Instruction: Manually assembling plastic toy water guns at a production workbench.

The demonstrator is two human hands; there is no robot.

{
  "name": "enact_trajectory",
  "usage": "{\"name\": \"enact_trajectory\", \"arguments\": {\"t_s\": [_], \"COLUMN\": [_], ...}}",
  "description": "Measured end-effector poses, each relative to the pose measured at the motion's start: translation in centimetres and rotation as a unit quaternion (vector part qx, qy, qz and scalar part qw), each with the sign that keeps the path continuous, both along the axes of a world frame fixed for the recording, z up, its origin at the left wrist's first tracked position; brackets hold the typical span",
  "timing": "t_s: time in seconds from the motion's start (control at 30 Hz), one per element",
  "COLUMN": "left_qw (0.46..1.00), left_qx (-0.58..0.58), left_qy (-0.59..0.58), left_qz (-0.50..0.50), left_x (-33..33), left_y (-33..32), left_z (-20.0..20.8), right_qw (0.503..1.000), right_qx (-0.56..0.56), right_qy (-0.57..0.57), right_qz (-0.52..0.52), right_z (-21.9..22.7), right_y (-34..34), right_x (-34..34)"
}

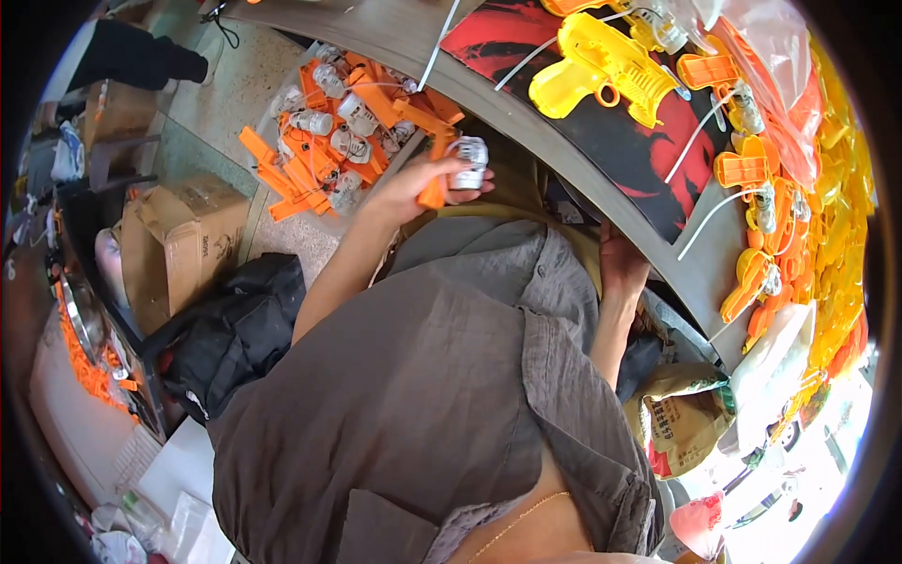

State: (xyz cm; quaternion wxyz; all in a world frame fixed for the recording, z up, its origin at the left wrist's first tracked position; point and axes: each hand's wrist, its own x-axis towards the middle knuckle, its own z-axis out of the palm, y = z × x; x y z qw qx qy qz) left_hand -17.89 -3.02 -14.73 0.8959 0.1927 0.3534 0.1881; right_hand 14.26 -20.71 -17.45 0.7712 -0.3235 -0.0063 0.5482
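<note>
My left hand is closed around an orange toy-gun part with a white cylindrical unit attached. It is above my lap, beside the table edge. Just beyond it, a clear plastic container is heaped with similar orange parts and white cylinders. My right hand reaches beneath the front edge of the table; its fingertips are hidden there, so what it touches cannot be made out.
A yellow toy gun lies on a black-and-red mat. Orange gun pieces with white wires and a yellow pile line the table's right side. A cardboard box and black bag stand left; a sack sits lower right.
</note>
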Motion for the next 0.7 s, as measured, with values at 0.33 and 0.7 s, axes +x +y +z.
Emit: {"name": "enact_trajectory", "arguments": {"t_s": [0.33,0.7], "left_qw": [0.987,0.985], "left_qx": [0.027,-0.033], "left_qy": [0.053,0.018], "left_qz": [0.148,0.169], "left_x": [-7.3,-9.9], "left_y": [-5.3,-7.9], "left_z": [3.2,1.3], "right_qw": [0.988,0.973], "right_qx": [0.072,0.138], "right_qy": [0.119,0.184], "right_qz": [-0.061,-0.025], "right_z": [0.0,0.5], "right_y": [0.4,-0.5], "right_x": [1.6,1.2]}}
